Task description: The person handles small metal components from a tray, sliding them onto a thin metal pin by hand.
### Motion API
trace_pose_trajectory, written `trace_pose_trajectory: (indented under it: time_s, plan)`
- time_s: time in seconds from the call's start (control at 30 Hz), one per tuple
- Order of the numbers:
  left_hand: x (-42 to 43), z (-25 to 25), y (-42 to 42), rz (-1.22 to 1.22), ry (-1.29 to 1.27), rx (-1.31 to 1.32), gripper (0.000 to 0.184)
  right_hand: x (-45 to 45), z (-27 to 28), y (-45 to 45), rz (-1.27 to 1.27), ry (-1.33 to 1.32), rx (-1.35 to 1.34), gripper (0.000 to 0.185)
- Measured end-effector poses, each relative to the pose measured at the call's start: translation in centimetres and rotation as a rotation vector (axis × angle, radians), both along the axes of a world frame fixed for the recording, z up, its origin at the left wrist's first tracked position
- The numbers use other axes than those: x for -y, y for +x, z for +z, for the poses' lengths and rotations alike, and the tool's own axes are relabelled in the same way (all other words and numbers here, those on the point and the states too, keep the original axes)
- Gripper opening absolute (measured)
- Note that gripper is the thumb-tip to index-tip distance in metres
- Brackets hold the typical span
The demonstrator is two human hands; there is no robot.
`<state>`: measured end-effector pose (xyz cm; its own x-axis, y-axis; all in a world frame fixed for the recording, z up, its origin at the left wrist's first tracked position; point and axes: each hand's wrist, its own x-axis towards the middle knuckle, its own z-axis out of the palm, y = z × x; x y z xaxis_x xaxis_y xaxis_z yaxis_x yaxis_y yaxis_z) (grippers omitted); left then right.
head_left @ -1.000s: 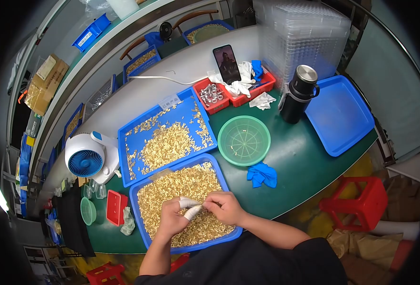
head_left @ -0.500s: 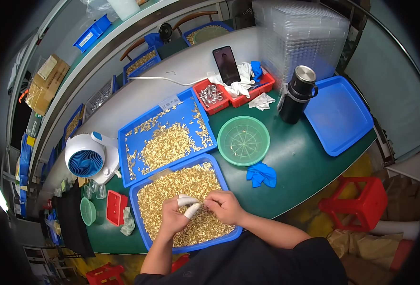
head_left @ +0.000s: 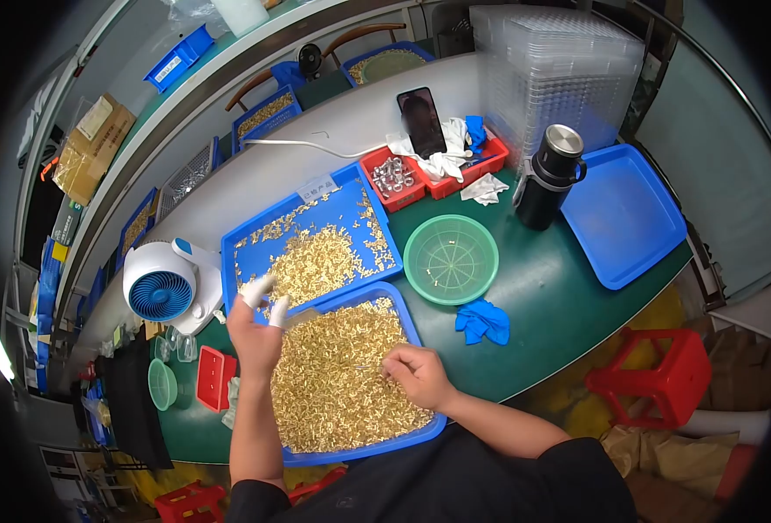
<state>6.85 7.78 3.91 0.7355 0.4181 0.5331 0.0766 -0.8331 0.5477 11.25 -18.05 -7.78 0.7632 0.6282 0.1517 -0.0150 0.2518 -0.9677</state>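
Observation:
My left hand [head_left: 256,342], with white coverings on two fingertips, is raised over the near-left corner of the far blue tray [head_left: 237,253]. Its thumb and finger are apart, and nothing shows between them. Small gold-coloured metal parts [head_left: 311,261] lie heaped and scattered in that tray. My right hand [head_left: 420,376] hovers over the near blue tray [head_left: 410,315], which is filled with similar gold-coloured parts [head_left: 342,392]. Its fingers are pinched together; whatever they hold is too small to make out.
A green sieve [head_left: 451,261] with a few parts inside and a blue glove [head_left: 482,322] lie right of the trays. Behind are red bins [head_left: 394,180], a phone [head_left: 422,122] and a black flask [head_left: 547,183]. A white fan [head_left: 160,283] stands left; another blue tray [head_left: 625,218] lies right.
My left hand has moved away from my right hand, up and left to the far tray, and its fingers have spread. My right hand stays over the near tray, still pinched.

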Motion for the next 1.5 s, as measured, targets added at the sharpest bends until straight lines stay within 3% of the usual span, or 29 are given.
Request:
trace_pose_trajectory:
  time_s: [0.03,0.1,0.17,0.27,0.33,0.37,0.43,0.63,0.73,0.93,1.03,1.23,1.5]
  plan:
    - [0.4,1.2,0.5,0.051,0.069,0.049,0.044,0.0,0.1,0.1,-0.002,-0.001,-0.001,0.019]
    - [0.5,1.4,-0.1,0.034,0.04,0.027,0.043,-0.1,-0.2,0.1,0.005,0.008,-0.026,0.019]
    - [1.2,0.9,-2.3,-0.063,-0.076,-0.211,0.041,0.0,-0.3,0.0,0.01,0.009,-0.037,0.019]
    - [3.6,0.8,-5.8,-0.157,-0.015,-0.824,0.05,0.1,0.1,0.1,0.02,0.002,-0.012,0.018]
    - [5.4,-0.3,-7.5,-0.187,0.032,-1.037,0.058,0.0,0.3,0.3,0.031,0.008,0.026,0.017]
    - [5.8,-2.3,-8.4,-0.273,0.075,-0.935,0.056,0.0,0.3,0.3,0.038,-0.001,0.03,0.017]
    - [7.0,-4.8,-9.1,-0.196,0.001,-0.905,0.047,-0.1,0.4,0.3,0.05,-0.02,0.043,0.016]
    - [7.2,-4.8,-7.8,-0.172,-0.252,-0.683,0.019,-0.1,0.4,0.2,0.057,-0.011,0.032,0.015]
    - [6.9,-5.2,-7.2,-0.223,-0.224,-0.477,0.016,0.2,0.6,0.2,0.088,-0.064,0.006,0.015]
    - [7.3,-5.4,-7.0,-0.14,-0.305,-0.327,0.017,-0.1,0.2,0.1,0.05,-0.029,0.03,0.015]
    - [7.4,-5.4,-7.0,-0.16,-0.451,-0.267,0.018,0.0,0.3,0.1,0.055,-0.058,0.043,0.015]
    - [8.4,-5.2,-7.4,-0.121,-1.045,-0.155,0.02,-0.1,0.4,0.2,0.051,-0.049,0.064,0.015]
    - [8.1,-5.0,-7.2,-0.124,-0.652,-0.338,0.018,0.0,1.0,0.2,0.056,-0.091,0.112,0.013]
